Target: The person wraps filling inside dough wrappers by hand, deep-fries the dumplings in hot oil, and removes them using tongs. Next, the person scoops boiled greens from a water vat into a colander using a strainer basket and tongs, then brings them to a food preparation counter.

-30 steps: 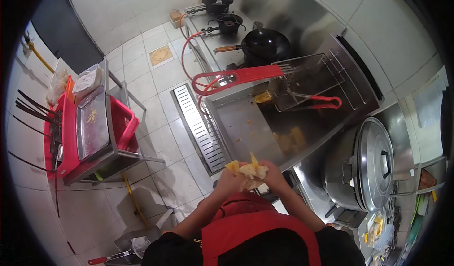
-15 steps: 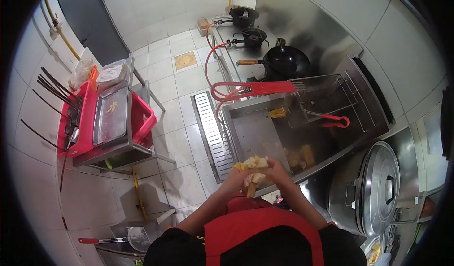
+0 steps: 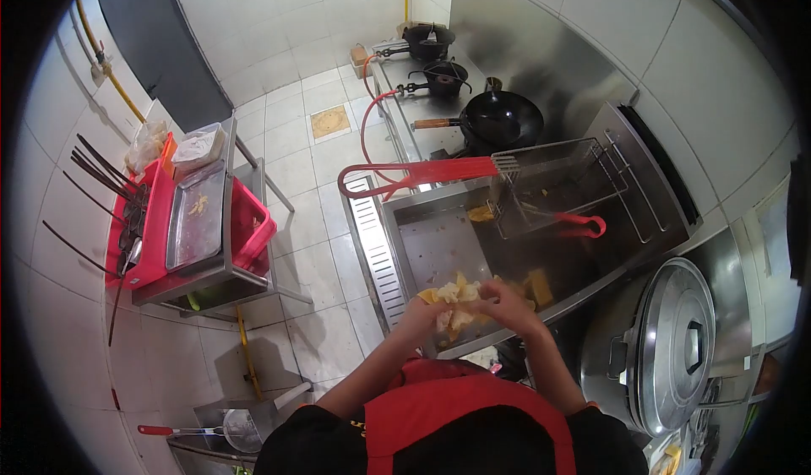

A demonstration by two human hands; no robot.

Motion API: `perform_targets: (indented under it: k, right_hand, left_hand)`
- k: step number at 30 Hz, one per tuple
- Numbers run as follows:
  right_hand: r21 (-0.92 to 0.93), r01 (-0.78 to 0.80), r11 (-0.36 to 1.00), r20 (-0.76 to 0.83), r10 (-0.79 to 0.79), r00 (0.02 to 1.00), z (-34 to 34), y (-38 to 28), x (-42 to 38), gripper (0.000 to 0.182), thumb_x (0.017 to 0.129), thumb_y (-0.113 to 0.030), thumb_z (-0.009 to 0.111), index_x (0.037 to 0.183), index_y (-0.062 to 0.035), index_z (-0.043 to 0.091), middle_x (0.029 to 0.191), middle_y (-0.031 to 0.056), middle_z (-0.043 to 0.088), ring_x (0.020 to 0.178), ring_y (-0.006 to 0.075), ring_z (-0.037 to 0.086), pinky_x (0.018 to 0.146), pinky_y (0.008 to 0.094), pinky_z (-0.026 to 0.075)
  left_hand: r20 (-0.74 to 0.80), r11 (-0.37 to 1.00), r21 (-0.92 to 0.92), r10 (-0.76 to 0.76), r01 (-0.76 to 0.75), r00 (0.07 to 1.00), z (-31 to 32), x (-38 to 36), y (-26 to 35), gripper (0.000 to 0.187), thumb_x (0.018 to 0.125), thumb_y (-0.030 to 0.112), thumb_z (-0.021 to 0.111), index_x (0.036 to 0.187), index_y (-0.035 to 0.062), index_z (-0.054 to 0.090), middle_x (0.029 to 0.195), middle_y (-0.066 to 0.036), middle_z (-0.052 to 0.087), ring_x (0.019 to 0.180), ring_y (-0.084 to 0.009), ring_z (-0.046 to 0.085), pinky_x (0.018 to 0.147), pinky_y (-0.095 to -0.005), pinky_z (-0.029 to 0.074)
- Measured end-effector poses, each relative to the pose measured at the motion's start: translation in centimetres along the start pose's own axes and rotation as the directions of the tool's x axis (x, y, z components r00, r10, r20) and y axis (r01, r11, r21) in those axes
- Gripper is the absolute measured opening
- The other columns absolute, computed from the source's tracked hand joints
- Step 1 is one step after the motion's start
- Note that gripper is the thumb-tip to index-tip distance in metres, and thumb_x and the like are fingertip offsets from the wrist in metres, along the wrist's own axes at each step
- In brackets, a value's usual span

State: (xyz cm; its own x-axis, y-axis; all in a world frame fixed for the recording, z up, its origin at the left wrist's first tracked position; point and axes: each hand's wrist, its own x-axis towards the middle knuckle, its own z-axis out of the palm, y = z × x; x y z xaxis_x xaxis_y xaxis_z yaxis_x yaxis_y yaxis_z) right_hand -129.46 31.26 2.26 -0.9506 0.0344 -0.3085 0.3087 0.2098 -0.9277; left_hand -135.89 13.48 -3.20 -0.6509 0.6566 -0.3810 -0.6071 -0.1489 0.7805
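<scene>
Head view: left hand (image 3: 416,319) and right hand (image 3: 512,308) nearly meet, each grip closed on the food pieces (image 3: 460,294).
Food pieces: pale, partly yellow, held over the near edge of the fryer (image 3: 435,243).
Fryer: yellow pieces lie inside; a red-handled wire basket (image 3: 562,184) sits over its far part.
Wok (image 3: 504,120): black, wooden-handled, beyond the fryer.
Lidded pot (image 3: 673,340): right of the fryer.

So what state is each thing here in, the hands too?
Left hand, fingers curled against the food.
Right hand, fingers bent around the food.
Food, pale and yellow, between both hands.
Fryer, uncovered, yellow pieces inside.
Wire basket, set over the fryer.
Wok, upright, uncovered.
Big pot, lid on.
Metal tray, yellow scraps on it.
Door, looks shut.
</scene>
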Motion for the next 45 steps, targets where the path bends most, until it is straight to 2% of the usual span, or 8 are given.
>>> perform_targets:
  k: [5,8,11,14,17,30,39,45]
  right_hand:
    - [-0.422,-0.003,0.907,-0.290,-0.132,0.948,0.2,-2.8,-2.8,0.049,0.067,-0.029,0.069,0.105,-0.0045,0.050,0.096,0.0116,0.055,0.092,0.0267,0.053,0.079,0.0366,0.041]
    - [-0.806,0.191,0.560,-0.160,-0.518,0.840,1.8,-4.1,-4.0,0.061,0.065,-0.031,0.070,0.115,-0.0086,0.043,0.108,0.0139,0.047,0.090,0.0311,0.052,0.077,0.0392,0.041]
    - [-0.846,0.022,0.532,-0.212,-0.374,0.903,3.0,-5.3,-4.9,0.069,0.065,-0.034,0.069,0.122,-0.0129,0.037,0.117,0.0165,0.039,0.092,0.0340,0.052,0.076,0.0413,0.043]
    - [-0.639,-0.090,0.763,-0.223,-0.072,0.972,2.8,-4.7,-3.9,0.079,0.061,-0.037,0.072,0.125,-0.0150,0.033,0.122,0.0210,0.033,0.107,0.0393,0.043,0.085,0.0455,0.039]
    - [-0.709,0.039,0.704,-0.199,-0.253,0.947,2.5,-3.5,-3.1,0.072,0.066,-0.033,0.067,0.127,-0.0179,0.031,0.119,0.0211,0.034,0.095,0.0381,0.052,0.076,0.0450,0.045]
    - [-0.572,0.059,0.818,-0.242,-0.238,0.941,0.5,-3.9,-3.8,0.047,0.064,-0.016,0.063,0.109,-0.0169,0.048,0.112,0.0199,0.037,0.094,0.0384,0.050,0.080,0.0413,0.043]
    - [-0.722,-0.097,0.685,-0.276,-0.157,0.948,-4.8,0.4,-2.9,0.042,0.065,-0.016,0.061,0.105,-0.0147,0.049,0.110,0.0188,0.041,0.091,0.0376,0.052,0.080,0.0408,0.043]
    - [-0.763,-0.316,0.564,-0.414,-0.051,0.909,-15.4,10.3,1.4,0.049,0.063,-0.021,0.062,0.110,-0.0185,0.048,0.109,0.0178,0.044,0.096,0.0355,0.052,0.081,0.0410,0.044]
  left_hand:
    - [-0.103,0.995,0.098,0.030,-0.020,0.994,1.5,-0.1,-0.1,0.021,0.078,0.013,0.055,0.095,0.0002,0.056,0.082,-0.005,0.058,0.071,-0.0107,0.055,0.062,-0.0240,0.043]
    - [-0.094,1.000,0.005,0.019,-0.019,0.995,2.2,0.0,0.0,0.020,0.078,0.014,0.055,0.093,0.0010,0.056,0.078,-0.003,0.056,0.066,-0.0092,0.053,0.056,-0.0226,0.040]
    - [-0.099,0.998,0.048,0.039,-0.034,0.994,2.3,0.6,-1.6,0.019,0.079,0.015,0.055,0.092,0.0016,0.056,0.075,-0.001,0.055,0.063,-0.0082,0.051,0.052,-0.0216,0.038]
    - [-0.100,0.983,0.164,0.099,-0.082,0.990,3.1,0.5,-1.3,0.020,0.079,0.015,0.054,0.095,0.0018,0.055,0.078,-0.002,0.055,0.066,-0.0082,0.052,0.055,-0.0206,0.039]
    - [-0.077,0.973,0.179,0.161,-0.145,0.984,4.6,-0.3,-0.8,0.026,0.080,0.015,0.053,0.102,0.0013,0.052,0.087,-0.004,0.056,0.075,-0.0095,0.054,0.062,-0.0212,0.042]
    - [0.149,0.919,-0.393,0.054,0.009,0.987,4.9,-1.1,-0.6,0.039,0.088,0.019,0.043,0.123,0.0035,0.037,0.115,-0.013,0.047,0.102,-0.0229,0.050,0.088,-0.0358,0.040]
    - [-0.138,0.973,0.229,0.065,-0.032,0.988,2.8,0.3,-3.2,0.026,0.079,0.008,0.055,0.104,0.0037,0.056,0.100,-0.006,0.059,0.097,-0.0126,0.051,0.085,-0.0255,0.038]
    - [-0.220,0.976,0.197,0.139,-0.095,0.965,0.9,-0.9,-1.3,0.023,0.079,0.010,0.056,0.102,0.0032,0.057,0.101,-0.005,0.058,0.096,-0.0127,0.051,0.085,-0.0257,0.037]
